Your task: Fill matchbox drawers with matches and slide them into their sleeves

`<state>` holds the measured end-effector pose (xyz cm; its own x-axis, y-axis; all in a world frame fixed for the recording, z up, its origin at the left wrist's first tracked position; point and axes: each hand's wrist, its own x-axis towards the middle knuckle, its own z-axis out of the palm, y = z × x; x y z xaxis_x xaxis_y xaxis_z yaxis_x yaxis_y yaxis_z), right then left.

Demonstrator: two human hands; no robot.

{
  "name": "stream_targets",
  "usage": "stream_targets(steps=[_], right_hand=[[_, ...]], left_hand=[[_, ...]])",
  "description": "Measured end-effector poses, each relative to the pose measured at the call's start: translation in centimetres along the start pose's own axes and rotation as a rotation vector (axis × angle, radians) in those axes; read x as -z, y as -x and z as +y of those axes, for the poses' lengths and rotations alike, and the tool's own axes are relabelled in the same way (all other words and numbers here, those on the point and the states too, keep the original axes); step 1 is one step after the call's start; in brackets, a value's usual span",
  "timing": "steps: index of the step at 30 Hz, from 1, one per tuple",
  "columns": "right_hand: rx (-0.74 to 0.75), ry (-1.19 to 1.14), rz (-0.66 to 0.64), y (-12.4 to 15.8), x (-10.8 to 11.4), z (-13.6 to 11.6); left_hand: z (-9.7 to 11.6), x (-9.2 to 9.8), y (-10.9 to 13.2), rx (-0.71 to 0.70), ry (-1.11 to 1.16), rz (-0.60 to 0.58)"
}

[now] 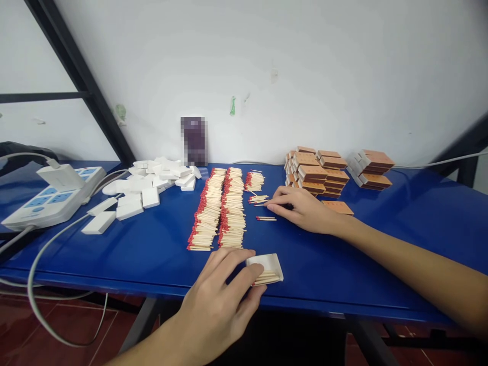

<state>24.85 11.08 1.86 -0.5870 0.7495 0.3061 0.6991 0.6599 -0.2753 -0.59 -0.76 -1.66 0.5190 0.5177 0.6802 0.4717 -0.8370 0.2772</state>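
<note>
My left hand (224, 290) is closed around a small white matchbox tray (271, 262) near the front edge of the table. Several matches (267, 277) lie inside the tray, partly covered by my fingers. Farther back, my right hand (301, 208) pinches the ends of matches from a small loose group (259, 199); how many are between the fingertips is hard to see. A couple of matches (267, 218) lie just in front of that group. Two long rows of red-tipped matches (208, 208) stretch to the left, and a short pile of matches (254, 181) sits behind.
Empty white trays (150, 178) are heaped at the back left beside a power strip (57, 198) with cables. Orange matchboxes (314, 173) are stacked at the back right, with more stacked boxes (373, 168) beyond. One box (338, 207) lies behind my right wrist. A pixelated dark rectangle (194, 141) stands against the wall.
</note>
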Motion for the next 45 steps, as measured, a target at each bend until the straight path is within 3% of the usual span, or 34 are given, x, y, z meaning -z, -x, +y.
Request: stream_targets(steps=[13,23,31,39,45], right_hand=[[0.025,0.057,0.090,-1.6,-1.4,1.4],[0.040,0.062,0.052,-1.8,-1.2,1.1],[-0.059,-0.016,0.076,-2.4,-1.4,0.5],[-0.238,-0.165,-0.061,-1.5,-0.4,-2.3],[-0.220,-0.052,0.093,-2.0,-0.2,-2.0]], left_hand=[[-0.2,-0.1,0.0,-0.010,-0.004,0.008],[-0.2,-0.1,0.2,-0.006,0.011,-0.006],[-0.2,0.0,0.1,-0.014,0.000,-0.002],[-0.2,0.0,-0.1,-0.020,-0.003,0.000],[0.0,-0.1,-0.2,-0.016,-0.004,-0.002]])
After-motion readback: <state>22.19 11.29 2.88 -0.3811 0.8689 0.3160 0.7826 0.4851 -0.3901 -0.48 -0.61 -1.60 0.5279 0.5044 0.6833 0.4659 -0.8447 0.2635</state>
